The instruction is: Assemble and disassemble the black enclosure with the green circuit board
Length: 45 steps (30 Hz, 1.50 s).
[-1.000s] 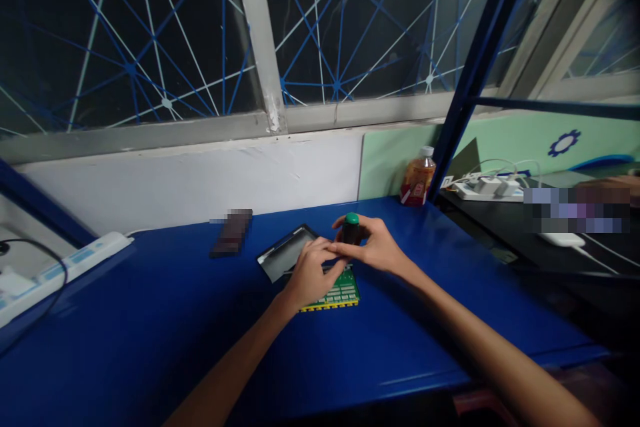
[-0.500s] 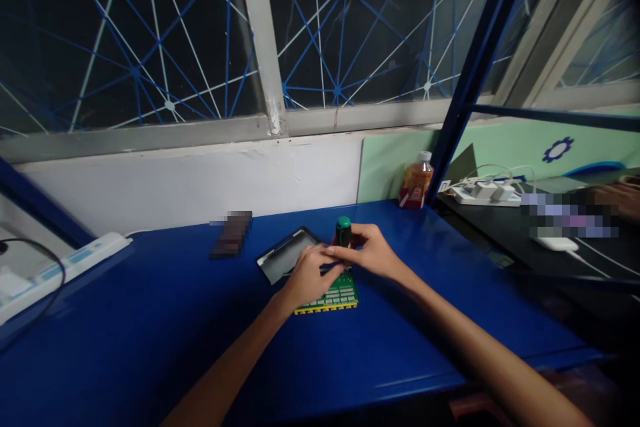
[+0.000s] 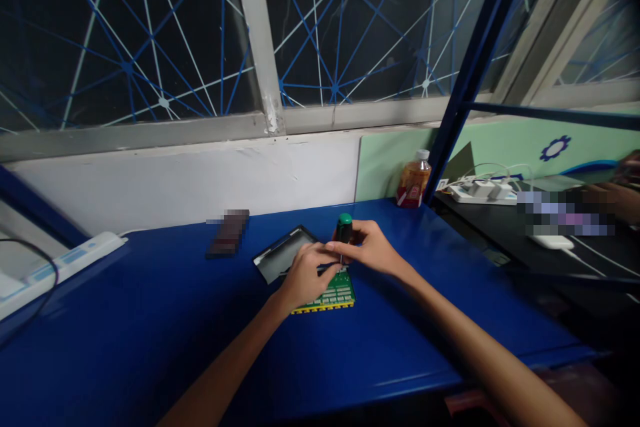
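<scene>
A screwdriver with a green and black handle stands nearly upright over a green circuit board with a yellow front edge. My right hand is closed around its handle. The screwdriver's shaft points down at the board's far part, where fingers hide some of it. My left hand lies over the board's left side, its thumb and fingers bent together close to the shaft. What these fingertips pinch is hidden. Behind my left hand, a dark-framed tray-like cover with a grey inside rests tilted against or beside the board; their contact is covered.
On the blue table lies a blurred dark flat object. A white power strip runs along the left. A bottle stands at the back right. Beyond a blue post, another person's hand is above a black table with chargers.
The whole view has shifted slightly. Both hands keep their places on the board, and more of the screwdriver's shaft shows beneath the right hand.
</scene>
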Tool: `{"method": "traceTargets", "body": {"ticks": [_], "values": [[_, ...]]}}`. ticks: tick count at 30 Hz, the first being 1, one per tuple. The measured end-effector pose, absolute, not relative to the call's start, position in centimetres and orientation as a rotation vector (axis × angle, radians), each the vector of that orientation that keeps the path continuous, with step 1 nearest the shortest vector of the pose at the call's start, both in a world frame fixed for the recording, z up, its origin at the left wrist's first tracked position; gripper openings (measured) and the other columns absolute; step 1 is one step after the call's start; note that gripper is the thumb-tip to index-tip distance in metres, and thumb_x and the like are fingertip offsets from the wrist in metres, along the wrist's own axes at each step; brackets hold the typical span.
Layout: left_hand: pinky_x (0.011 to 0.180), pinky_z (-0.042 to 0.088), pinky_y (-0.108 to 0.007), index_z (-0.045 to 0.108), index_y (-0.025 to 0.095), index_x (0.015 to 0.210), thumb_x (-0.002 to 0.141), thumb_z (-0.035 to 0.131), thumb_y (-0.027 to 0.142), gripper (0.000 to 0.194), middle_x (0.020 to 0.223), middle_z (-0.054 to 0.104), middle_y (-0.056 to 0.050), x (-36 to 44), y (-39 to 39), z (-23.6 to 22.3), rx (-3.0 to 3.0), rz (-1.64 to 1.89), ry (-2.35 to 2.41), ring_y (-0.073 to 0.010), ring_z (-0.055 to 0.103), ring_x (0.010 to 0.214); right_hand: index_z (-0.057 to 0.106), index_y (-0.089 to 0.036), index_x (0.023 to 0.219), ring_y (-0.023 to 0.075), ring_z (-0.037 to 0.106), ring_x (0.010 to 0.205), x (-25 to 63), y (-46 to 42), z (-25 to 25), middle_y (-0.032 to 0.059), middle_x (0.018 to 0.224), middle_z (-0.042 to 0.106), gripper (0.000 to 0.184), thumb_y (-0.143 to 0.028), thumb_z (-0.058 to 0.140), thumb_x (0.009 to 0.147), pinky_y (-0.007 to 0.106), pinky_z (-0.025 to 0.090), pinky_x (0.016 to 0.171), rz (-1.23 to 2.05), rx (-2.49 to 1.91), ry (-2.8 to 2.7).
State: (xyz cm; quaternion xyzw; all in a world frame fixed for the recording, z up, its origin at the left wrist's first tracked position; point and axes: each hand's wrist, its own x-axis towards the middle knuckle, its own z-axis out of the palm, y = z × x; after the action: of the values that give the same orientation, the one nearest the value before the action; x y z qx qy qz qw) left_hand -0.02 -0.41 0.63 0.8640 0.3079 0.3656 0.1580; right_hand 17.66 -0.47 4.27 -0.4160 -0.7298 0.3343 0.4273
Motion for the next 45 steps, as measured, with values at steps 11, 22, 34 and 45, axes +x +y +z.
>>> {"method": "traceTargets", "body": {"ticks": [11,22,34,45], "values": [[0.080,0.047,-0.037,0.074,0.022,0.084,0.082,0.067,0.021,0.008,0.081,0.072,-0.003,0.10,-0.49,0.65,2.475,1.080,0.932,-0.0208,0.064,0.081,0.059,-0.017,0.069,0.0102,0.044,0.051,17.55,-0.79,4.53,-0.0023,0.056,0.053,0.032,-0.047,0.067,0.077,0.026,0.032,0.047,0.864,-1.026,-1.874],[0.079,0.048,-0.040,0.074,0.021,0.082,0.082,0.067,0.021,0.007,0.081,0.072,-0.004,0.12,-0.50,0.54,2.476,1.116,0.944,-0.0217,0.065,0.081,0.058,-0.017,0.067,0.0099,0.042,0.052,17.51,-0.49,4.15,-0.0027,0.057,0.051,0.034,-0.048,0.068,0.077,0.026,0.031,0.048,0.858,-1.025,-1.890],[0.080,0.047,-0.042,0.074,0.021,0.081,0.081,0.068,0.026,0.008,0.082,0.072,-0.004,0.12,-0.26,0.44,2.518,1.045,0.983,-0.0219,0.064,0.083,0.065,-0.015,0.076,0.0104,0.046,0.054,17.61,-0.70,4.32,-0.0005,0.061,0.055,0.030,-0.045,0.065,0.081,0.026,0.034,0.049,0.902,-0.994,-1.904],[0.081,0.044,-0.041,0.074,0.020,0.082,0.080,0.069,0.028,0.009,0.086,0.071,-0.006,0.01,-0.32,0.25,2.499,1.005,0.987,-0.0230,0.062,0.087,0.066,-0.015,0.076,0.0106,0.047,0.055,17.49,-0.90,4.65,-0.0005,0.060,0.056,0.032,-0.046,0.065,0.079,0.025,0.033,0.048,0.860,-0.997,-1.897]]}}
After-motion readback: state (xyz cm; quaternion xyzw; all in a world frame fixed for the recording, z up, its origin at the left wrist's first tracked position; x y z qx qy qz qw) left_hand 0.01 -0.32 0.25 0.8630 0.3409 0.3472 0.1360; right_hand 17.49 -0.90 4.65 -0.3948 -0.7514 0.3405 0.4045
